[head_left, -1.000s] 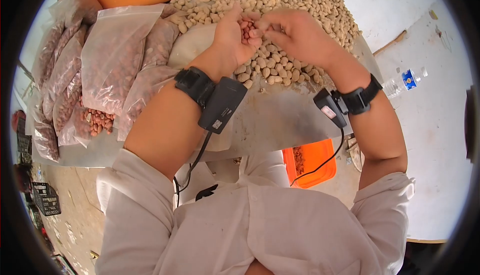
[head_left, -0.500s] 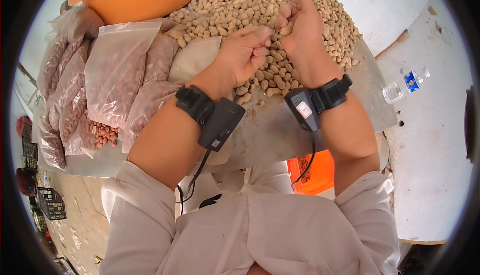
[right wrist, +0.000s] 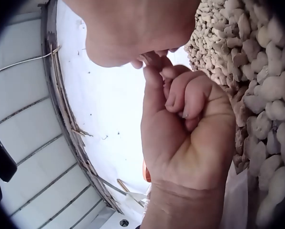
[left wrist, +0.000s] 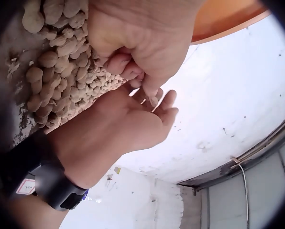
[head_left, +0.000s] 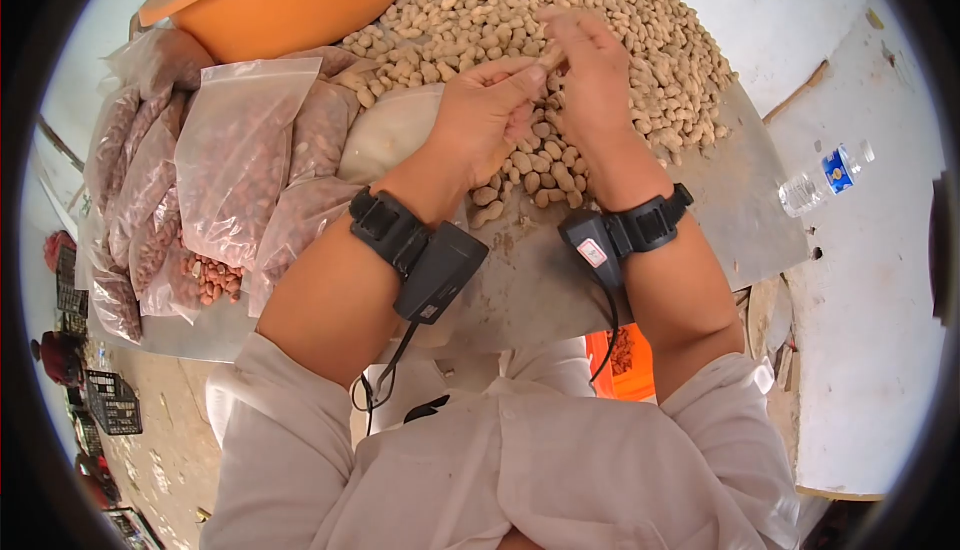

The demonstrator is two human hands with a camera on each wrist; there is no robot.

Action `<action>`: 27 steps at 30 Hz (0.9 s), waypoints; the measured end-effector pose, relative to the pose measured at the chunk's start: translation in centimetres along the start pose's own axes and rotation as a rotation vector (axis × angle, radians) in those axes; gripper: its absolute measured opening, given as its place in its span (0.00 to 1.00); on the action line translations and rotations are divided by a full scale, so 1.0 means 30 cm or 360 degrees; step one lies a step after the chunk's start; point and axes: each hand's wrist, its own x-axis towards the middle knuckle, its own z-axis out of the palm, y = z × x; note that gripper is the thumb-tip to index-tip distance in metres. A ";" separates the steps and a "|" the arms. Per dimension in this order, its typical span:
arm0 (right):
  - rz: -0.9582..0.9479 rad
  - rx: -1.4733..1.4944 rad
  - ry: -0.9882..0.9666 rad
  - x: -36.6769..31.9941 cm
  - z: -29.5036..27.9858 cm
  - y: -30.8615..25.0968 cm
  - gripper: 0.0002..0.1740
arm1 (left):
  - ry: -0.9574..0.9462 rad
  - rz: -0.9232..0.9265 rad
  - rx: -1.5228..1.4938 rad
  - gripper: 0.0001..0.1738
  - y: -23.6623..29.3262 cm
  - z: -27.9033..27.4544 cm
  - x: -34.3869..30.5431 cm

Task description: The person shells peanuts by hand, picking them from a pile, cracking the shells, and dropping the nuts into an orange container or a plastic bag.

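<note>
Hands meet at upper centre of the frame, my left hand (head_left: 485, 115) and right hand (head_left: 597, 75) pinching one peanut pod (head_left: 551, 57) between them, just above a grey, stained surface (head_left: 520, 295). A heap of unshelled peanuts (head_left: 655, 75) spreads across the top. Scuffed floor (head_left: 165, 400) and a black crate (head_left: 113, 402) show at lower left; pale, dark-seamed panels (left wrist: 271, 191) appear in my left wrist view. At right, a clear bottle (head_left: 803, 193) wears a blue label (head_left: 838, 170), its lettering too small to read. Clear bags (head_left: 240, 165) of reddish kernels lie at left, below an orange basin (head_left: 290, 5); an orange tub (head_left: 637, 387), lower centre, holds reddish bits.
</note>
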 end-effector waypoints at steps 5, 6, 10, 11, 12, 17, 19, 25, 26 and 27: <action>0.0423 0.0167 -0.0230 0.001 -0.030 -0.015 0.09 | 0.0137 0.0243 -0.0039 0.08 0.023 -0.023 0.009; 0.0441 0.0208 -0.0242 -0.001 -0.028 -0.017 0.09 | 0.0159 0.0256 -0.0041 0.08 0.028 -0.025 0.009; 0.0540 0.0546 -0.0296 -0.003 -0.023 -0.002 0.08 | 0.0193 0.0285 -0.0071 0.09 0.036 -0.032 0.011; 0.0559 0.0622 -0.0291 -0.007 -0.023 0.000 0.07 | 0.0188 0.0286 -0.0084 0.09 0.037 -0.033 0.011; 0.0577 0.0696 -0.0286 -0.010 -0.021 0.001 0.07 | 0.0155 0.0283 -0.0055 0.09 0.041 -0.029 0.007; 0.0603 0.0872 -0.0292 -0.013 -0.009 -0.011 0.07 | 0.0052 0.0325 0.0137 0.08 0.049 -0.015 -0.006; 0.0572 0.0884 -0.0319 -0.013 -0.009 -0.007 0.07 | 0.0040 0.0339 0.0101 0.10 0.046 -0.021 -0.001; 0.0784 0.0936 -0.0388 -0.019 -0.018 -0.010 0.08 | -0.0071 0.0380 0.0051 0.13 0.057 -0.008 -0.012; 0.0760 0.0898 -0.0369 -0.021 -0.016 -0.006 0.08 | -0.0067 0.0392 0.0058 0.13 0.057 -0.011 -0.010; 0.0736 0.0861 -0.0350 -0.023 -0.011 -0.001 0.09 | -0.0038 0.0402 0.0076 0.13 0.057 -0.016 -0.007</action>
